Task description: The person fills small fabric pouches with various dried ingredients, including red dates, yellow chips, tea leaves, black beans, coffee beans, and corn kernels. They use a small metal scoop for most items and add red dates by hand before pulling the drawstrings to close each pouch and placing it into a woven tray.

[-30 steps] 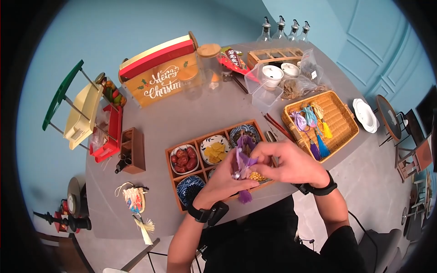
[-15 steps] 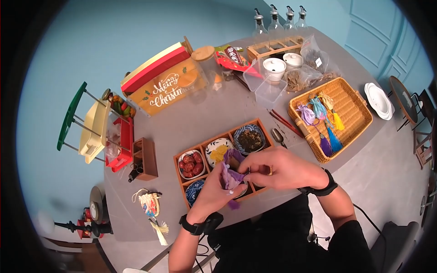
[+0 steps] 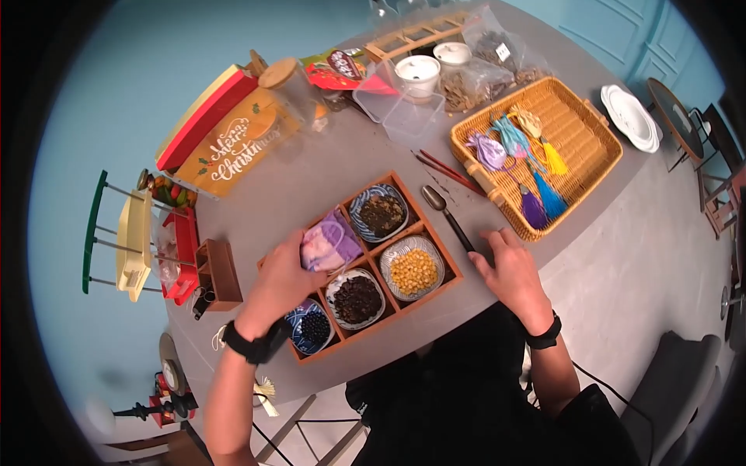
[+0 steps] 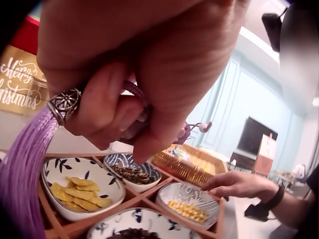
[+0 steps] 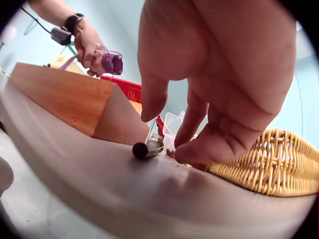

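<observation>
My left hand [image 3: 284, 278] grips a purple drawstring pouch [image 3: 332, 239] over the wooden compartment box [image 3: 426, 305]. In the left wrist view the pouch's purple tassel [image 4: 27, 172] hangs beside curled fingers. My right hand [image 3: 514, 273] is by the table's front edge, close to the black handle of a metal scoop [image 3: 447, 216]. Its fingers are parted with nothing between them, the scoop [image 5: 149, 148] lying just beyond in the right wrist view. Bowls in the box hold yellow kernels [image 3: 413, 272], dark dried bits [image 3: 356, 300], dried herbs [image 3: 380, 215] and black beads [image 3: 312, 328]. Yellow slices [image 4: 79, 194] show in the left wrist view.
A wicker basket [image 3: 579, 167] with small tasselled pouches stands at the right. Dark red sticks [image 3: 447, 172] lie beside it. A clear plastic container [image 3: 412, 116], white lidded pots [image 3: 418, 71] and bags [image 3: 497, 48] are behind. A Christmas box [image 3: 241, 144] stands back left.
My hands have parted: the left carried the pouch leftward over the box, while the right let go of it and moved right, down to beside the scoop. The head view has shifted.
</observation>
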A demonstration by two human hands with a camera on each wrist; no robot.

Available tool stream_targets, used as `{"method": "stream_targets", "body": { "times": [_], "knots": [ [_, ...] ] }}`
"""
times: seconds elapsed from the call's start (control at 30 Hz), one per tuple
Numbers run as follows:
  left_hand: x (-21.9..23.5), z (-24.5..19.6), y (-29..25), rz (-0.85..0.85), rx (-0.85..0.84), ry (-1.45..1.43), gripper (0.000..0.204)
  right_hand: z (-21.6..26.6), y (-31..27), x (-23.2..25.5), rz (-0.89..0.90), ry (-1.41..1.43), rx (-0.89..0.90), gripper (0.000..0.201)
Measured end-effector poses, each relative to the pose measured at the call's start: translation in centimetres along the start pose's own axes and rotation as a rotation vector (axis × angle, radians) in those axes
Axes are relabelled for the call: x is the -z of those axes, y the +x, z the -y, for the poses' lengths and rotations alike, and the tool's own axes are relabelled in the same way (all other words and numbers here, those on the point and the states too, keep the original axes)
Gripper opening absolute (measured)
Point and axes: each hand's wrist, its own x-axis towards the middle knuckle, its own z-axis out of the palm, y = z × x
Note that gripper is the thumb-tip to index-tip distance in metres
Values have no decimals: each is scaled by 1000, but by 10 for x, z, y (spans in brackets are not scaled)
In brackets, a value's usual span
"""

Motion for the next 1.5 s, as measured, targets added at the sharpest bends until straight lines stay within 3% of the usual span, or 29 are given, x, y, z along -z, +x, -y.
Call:
{"method": "stream_targets", "body": {
  "times": [0.07,0.13,0.23,0.33,0.53,0.73,0.87,0.93,1.03,1.07,1.13,1.27,1.37,1.47,1.5],
  "knots": [
    [-4,2,22,-22,-77,330,49,-4,-10,-7,33,-27,-65,35],
    [-6,-11,41,28,-83,395,46,-5,-11,-11,-28,-14,-101,36],
    [-14,-19,64,27,-209,731,42,-7,-9,-20,-107,-5,-105,37],
    [-23,-35,74,-25,-317,947,33,-7,-7,-29,-196,-8,-117,36],
    [-24,-50,80,18,-302,1157,39,-7,-6,-35,-254,1,-82,28],
    [-19,-54,80,67,-296,1107,41,-9,3,-39,-295,-43,-15,19],
    [-12,-47,83,66,-324,1034,43,-5,3,-32,-295,7,-69,19],
    [-5,-43,88,90,-343,959,44,-5,4,-24,-126,77,-150,22],
    [-1,-43,91,134,-338,844,44,-10,5,-20,-236,157,-26,26],
    [0,-43,91,133,-338,839,44,-8,4,-17,-234,153,-25,26],
    [3,-42,91,157,-259,767,45,5,6,-5,-169,402,-71,30],
    [6,-41,91,197,-245,716,46,21,15,-6,-157,434,-21,27],
    [6,-41,88,203,-208,615,46,28,24,-8,-18,382,-3,28],
    [5,-33,91,224,-196,591,48,35,37,-10,79,431,32,28],
    [4,-29,92,229,-229,599,48,37,42,-14,140,548,-32,28]
  ]
}}
